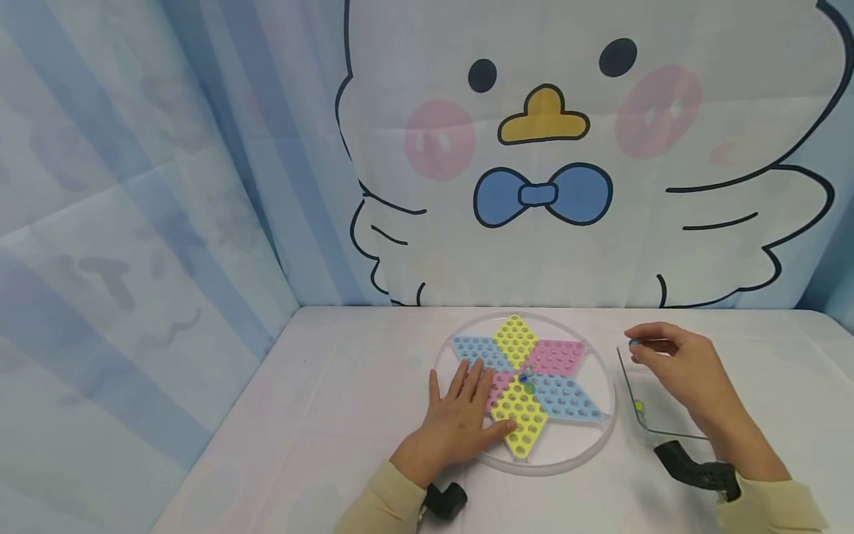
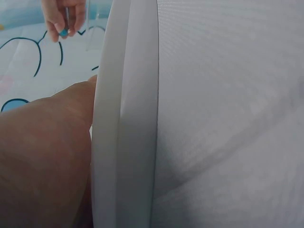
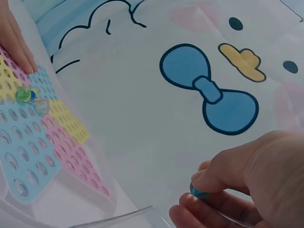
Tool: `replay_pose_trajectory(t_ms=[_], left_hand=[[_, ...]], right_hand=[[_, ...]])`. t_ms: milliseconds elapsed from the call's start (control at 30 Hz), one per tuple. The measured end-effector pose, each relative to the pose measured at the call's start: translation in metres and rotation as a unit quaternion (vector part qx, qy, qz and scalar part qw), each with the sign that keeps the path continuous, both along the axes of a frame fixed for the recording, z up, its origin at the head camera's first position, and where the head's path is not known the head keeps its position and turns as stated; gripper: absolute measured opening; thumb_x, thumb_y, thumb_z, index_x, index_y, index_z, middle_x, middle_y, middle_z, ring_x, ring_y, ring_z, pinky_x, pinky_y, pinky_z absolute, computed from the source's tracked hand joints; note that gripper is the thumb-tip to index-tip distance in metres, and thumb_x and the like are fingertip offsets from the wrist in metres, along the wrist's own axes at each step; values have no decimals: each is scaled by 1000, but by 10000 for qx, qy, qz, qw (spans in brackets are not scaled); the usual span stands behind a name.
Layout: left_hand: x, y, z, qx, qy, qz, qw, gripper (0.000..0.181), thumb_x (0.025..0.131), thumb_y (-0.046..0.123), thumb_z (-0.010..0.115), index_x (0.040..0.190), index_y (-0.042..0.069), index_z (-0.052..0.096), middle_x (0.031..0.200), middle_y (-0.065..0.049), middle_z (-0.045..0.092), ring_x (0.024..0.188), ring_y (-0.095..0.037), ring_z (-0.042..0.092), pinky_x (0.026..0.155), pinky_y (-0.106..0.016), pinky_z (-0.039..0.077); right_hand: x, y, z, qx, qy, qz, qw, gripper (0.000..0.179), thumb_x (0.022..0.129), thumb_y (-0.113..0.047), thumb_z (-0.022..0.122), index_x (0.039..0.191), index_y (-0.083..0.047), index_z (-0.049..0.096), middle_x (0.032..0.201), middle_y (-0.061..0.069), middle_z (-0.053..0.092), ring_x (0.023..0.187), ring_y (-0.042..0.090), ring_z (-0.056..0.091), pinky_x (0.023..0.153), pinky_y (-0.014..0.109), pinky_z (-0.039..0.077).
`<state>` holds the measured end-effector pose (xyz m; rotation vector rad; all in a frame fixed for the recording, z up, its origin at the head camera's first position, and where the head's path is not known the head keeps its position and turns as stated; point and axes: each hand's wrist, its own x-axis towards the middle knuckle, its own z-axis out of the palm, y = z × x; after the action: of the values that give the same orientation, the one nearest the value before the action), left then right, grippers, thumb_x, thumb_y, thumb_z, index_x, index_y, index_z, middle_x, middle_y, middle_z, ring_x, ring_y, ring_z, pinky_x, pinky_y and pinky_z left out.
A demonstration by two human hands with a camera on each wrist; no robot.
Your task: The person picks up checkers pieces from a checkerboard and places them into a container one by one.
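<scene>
My right hand (image 1: 683, 367) pinches a blue marble (image 3: 199, 191) between thumb and fingertips, above the clear tray (image 1: 667, 430). My left hand (image 1: 460, 426) lies flat with fingers spread on a round Chinese checkers board (image 1: 557, 354), over its left side. The board's star has yellow, pink and light blue points full of holes. Near the star's centre sit a green marble (image 3: 23, 94), a dark blue marble (image 3: 33, 96) and a clear marble (image 3: 42, 106), close together. Under the left hand, part of the pink and blue points is hidden.
A yellow marble (image 1: 639, 406) lies in the left side of the clear tray, right of the board. Behind the table hangs a curtain (image 1: 547, 259) with a cartoon bird. Black camera mounts (image 1: 445, 501) sit on both wrists.
</scene>
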<state>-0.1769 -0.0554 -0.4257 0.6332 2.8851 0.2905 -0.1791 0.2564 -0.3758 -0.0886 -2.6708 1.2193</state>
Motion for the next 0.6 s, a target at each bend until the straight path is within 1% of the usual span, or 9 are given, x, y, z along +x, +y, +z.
replay_pose_trajectory(t_ms=[33, 100, 200, 267, 300, 367, 433, 600], left_hand=[[0, 0, 0, 3, -1, -2, 10000, 91, 94, 75, 34, 161, 18, 11, 169, -1, 4, 157, -22, -2, 119, -67, -3], [0, 0, -1, 11, 23, -3, 10000, 91, 94, 74, 34, 161, 18, 11, 169, -2, 4, 157, -23, -2, 118, -67, -3], [0, 0, -1, 9, 6, -5, 10000, 91, 94, 74, 34, 161, 18, 10, 169, -2, 2, 157, -23, -4, 118, -67, -4], [0, -1, -2, 6, 2, -14, 10000, 91, 94, 74, 34, 161, 18, 10, 169, -2, 2, 157, -24, -4, 118, -67, -5], [-1, -1, -2, 5, 11, -17, 10000, 91, 94, 74, 34, 161, 18, 10, 169, -2, 2, 157, -24, -4, 118, -67, -4], [-1, -1, -3, 3, -5, -25, 10000, 91, 94, 74, 34, 161, 18, 10, 169, -2, 2, 157, -24, -4, 118, -67, -5], [-1, -1, -3, 12, 15, -23, 10000, 91, 94, 74, 34, 161, 17, 11, 169, -2, 4, 157, -24, -3, 118, -67, -3], [0, -1, -1, 23, 31, -30, 10000, 91, 94, 75, 33, 161, 18, 11, 169, -1, 4, 157, -23, -2, 119, -67, -3]], right_hand=[[0, 2, 0, -20, -61, -36, 10000, 35, 101, -21, 55, 130, -2, 59, 127, 25, 62, 80, -15, 52, 82, 38, 54], [-1, 5, -2, -102, -159, -81, 9998, 37, 102, -22, 54, 131, -1, 58, 128, 25, 61, 80, -13, 54, 85, 44, 55], [-1, 9, -5, -86, -233, -151, 9996, 38, 103, -24, 52, 132, -1, 58, 129, 25, 60, 83, -6, 59, 87, 47, 55], [-2, 11, -8, -141, -257, -170, 9994, 38, 103, -23, 51, 133, 1, 57, 129, 27, 59, 90, 7, 65, 91, 53, 53], [-2, 12, -9, -125, -272, -194, 9994, 38, 103, -23, 50, 132, 1, 57, 129, 27, 59, 93, 14, 66, 90, 54, 52], [-2, 14, -11, -102, -341, -229, 9991, 38, 103, -21, 50, 132, 3, 57, 128, 28, 58, 100, 28, 66, 91, 56, 51], [-2, 15, -14, -123, -419, -241, 9988, 37, 103, -18, 50, 131, 5, 56, 128, 30, 57, 104, 38, 64, 91, 59, 50], [-3, 17, -17, -92, -695, -302, 9971, 36, 101, -14, 51, 130, 7, 56, 128, 33, 56, 106, 41, 63, 93, 58, 51]])
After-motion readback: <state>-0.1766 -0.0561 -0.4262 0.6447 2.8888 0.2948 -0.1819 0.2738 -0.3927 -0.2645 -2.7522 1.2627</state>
